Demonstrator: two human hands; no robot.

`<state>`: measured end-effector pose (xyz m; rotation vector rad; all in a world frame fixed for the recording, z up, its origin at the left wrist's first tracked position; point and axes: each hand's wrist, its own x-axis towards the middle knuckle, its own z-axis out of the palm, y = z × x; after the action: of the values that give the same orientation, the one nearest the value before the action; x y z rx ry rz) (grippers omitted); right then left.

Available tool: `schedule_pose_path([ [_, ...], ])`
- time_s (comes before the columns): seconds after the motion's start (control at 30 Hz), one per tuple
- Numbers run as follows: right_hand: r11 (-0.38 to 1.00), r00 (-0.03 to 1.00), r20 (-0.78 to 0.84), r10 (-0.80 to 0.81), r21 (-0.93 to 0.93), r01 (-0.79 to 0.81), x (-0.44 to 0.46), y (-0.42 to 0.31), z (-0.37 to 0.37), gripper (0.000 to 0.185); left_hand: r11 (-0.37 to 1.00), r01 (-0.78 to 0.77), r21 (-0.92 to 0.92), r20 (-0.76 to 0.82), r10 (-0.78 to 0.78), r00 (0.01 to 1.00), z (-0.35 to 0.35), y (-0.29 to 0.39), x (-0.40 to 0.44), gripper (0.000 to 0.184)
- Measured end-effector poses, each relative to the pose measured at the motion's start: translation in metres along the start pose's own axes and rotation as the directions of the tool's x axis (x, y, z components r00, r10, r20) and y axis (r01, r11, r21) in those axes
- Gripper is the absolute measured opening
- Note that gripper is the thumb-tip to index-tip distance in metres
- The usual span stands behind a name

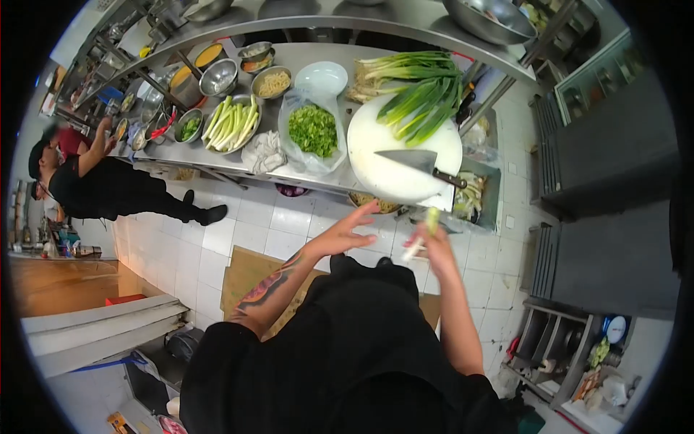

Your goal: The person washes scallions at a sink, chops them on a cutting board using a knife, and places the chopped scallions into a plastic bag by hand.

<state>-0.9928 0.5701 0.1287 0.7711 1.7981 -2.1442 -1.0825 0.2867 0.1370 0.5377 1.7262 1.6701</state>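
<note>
My right hand (pixel 438 252) is closed around short pale-green and white scallion stalks (pixel 432 220), held in front of my body below the table edge; it is slightly blurred. To its left, my left hand (pixel 345 235) hangs in the air with fingers spread and nothing in them. Beyond both hands lies a round white cutting board (pixel 369 163). A cleaver-like knife (pixel 410 158) rests flat on it, its dark handle toward the near right edge. A bunch of long green scallions (pixel 426 90) lies across the board's far side, roots to the left.
Left of the board stand a plastic bag of chopped greens (pixel 312 130), a crumpled cloth (pixel 263 153) and a bowl of cut stalks (pixel 230 124). A bin of trimmings (pixel 473 197) sits below right. Another person (pixel 94 173) stands at the far left. An overhead shelf (pixel 303 18) spans the back.
</note>
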Motion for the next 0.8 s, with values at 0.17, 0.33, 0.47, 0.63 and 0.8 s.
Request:
schedule_pose_path([
  [0.17, 0.995, 0.916, 0.399, -0.05, -0.054, 0.078, 0.04, -0.056, 0.11, 0.057, 0.986, -0.036, -0.16, -0.101, 0.02, 0.995, -0.008, -0.033, 0.037, 0.075],
  [0.33, 0.976, 0.628, 0.761, 0.162, -0.219, 0.013, 0.052, -0.092, 0.1, 0.066, 0.874, 0.045, -0.484, -0.4, -0.267, 0.877, -0.026, 0.007, -0.004, 0.065],
  [0.47, 0.955, 0.722, 0.68, 0.126, -0.279, 0.097, 0.058, -0.096, 0.046, 0.055, 0.997, 0.072, 0.021, -0.767, -0.03, 0.64, -0.151, -0.034, -0.016, 0.04],
  [0.63, 0.912, 0.917, 0.396, 0.04, -0.39, 0.128, 0.064, -0.103, -0.022, 0.043, 0.626, 0.393, 0.673, -0.738, 0.531, 0.416, -0.381, -0.023, 0.009, 0.047],
  [0.8, 0.905, 0.99, 0.121, -0.067, -0.412, 0.111, 0.069, -0.104, -0.033, 0.041, 0.336, 0.745, 0.577, -0.814, 0.318, 0.487, -0.444, -0.03, 0.041, 0.07],
])
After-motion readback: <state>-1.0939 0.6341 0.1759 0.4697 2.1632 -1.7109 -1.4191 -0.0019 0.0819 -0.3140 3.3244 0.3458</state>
